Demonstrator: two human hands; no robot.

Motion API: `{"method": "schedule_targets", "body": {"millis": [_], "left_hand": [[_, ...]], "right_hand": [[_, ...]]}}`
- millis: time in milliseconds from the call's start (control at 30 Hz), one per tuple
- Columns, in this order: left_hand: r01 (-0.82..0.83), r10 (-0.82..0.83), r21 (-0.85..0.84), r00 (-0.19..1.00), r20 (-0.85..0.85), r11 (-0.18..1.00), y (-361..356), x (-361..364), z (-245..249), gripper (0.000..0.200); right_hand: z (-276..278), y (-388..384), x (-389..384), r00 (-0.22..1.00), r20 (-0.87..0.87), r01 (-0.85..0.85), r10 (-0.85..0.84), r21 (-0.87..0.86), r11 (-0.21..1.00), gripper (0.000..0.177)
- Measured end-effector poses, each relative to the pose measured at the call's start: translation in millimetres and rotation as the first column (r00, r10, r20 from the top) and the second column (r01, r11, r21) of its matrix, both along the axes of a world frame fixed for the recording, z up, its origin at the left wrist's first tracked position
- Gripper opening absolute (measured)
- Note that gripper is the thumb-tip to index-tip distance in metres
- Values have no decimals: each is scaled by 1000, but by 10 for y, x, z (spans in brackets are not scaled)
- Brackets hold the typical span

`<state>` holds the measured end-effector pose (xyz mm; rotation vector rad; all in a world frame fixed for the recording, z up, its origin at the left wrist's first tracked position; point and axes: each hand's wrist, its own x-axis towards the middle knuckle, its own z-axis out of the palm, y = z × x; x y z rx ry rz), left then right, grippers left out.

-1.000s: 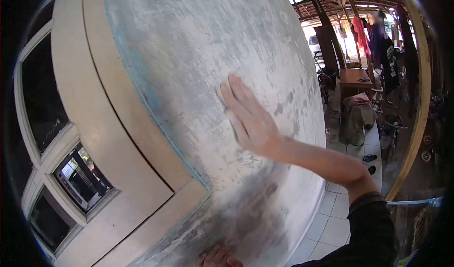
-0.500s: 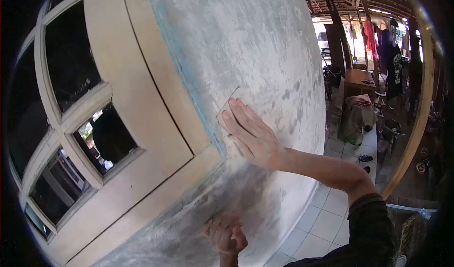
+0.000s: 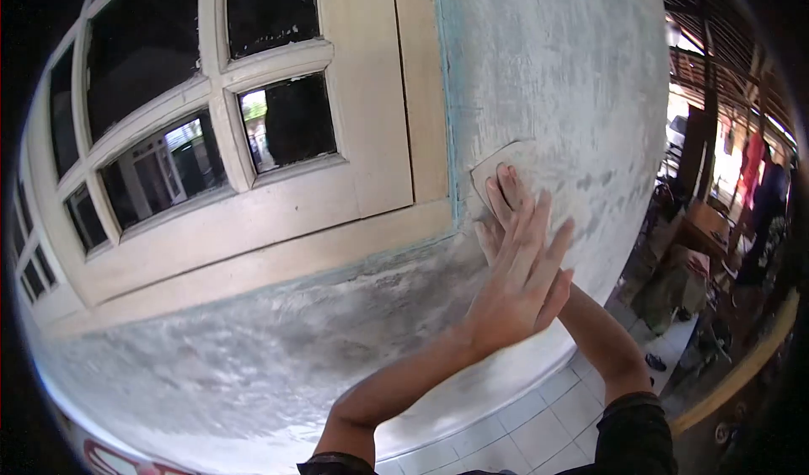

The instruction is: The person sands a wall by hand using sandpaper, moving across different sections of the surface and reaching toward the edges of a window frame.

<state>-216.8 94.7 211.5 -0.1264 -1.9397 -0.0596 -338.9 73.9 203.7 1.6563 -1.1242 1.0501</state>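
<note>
A thin pale sheet (image 3: pixel 485 170) lies against the grey plastered wall (image 3: pixel 539 79), just right of the window frame's blue-edged border (image 3: pixel 450 96). My right hand (image 3: pixel 503 197) presses flat on the sheet with its fingers stretched out; much of it is hidden behind my left hand. In front of it, my left hand (image 3: pixel 516 285) is raised with spread fingers and nothing in them. It overlaps the back of my right hand; whether the two touch, I cannot tell.
The cream window frame (image 3: pixel 371 121) with dark panes fills the left. White floor tiles (image 3: pixel 539 433) run below the wall. At the right are a wooden table (image 3: pixel 706 222), hanging clothes (image 3: pixel 752 168), dark footwear (image 3: pixel 656 362) and a slanted wooden pole (image 3: pixel 742 370).
My left hand has risen from low by the wall to in front of my right hand, its fingers now spread. The view has turned, so the window and wall appear shifted and tilted differently.
</note>
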Motion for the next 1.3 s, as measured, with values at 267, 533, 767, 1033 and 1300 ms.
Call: {"method": "schedule_targets", "body": {"millis": [267,533,767,1033,1300], "left_hand": [[-411,437,161,880,-186,897,-272,-692,70,78],[-788,826,285,449,-342,546,-466,-1276,20,65],[-837,764,-65,524,-376,543,-677,-985,300,54],[-809,737,-199,587,-334,554,-660,-680,578,64],[-901,820,-218,432,-375,375,-670,-709,855,61]], "right_hand": [[-17,260,-1113,855,-167,-454,491,214,865,49],[1051,626,-1981,854,-417,-311,311,70,948,35],[1652,61,-1818,855,-388,-421,344,-133,897,14],[1523,-410,-1460,829,-453,-516,329,-392,762,10],[1530,-408,-1452,876,-420,-429,237,-454,781,20]]}}
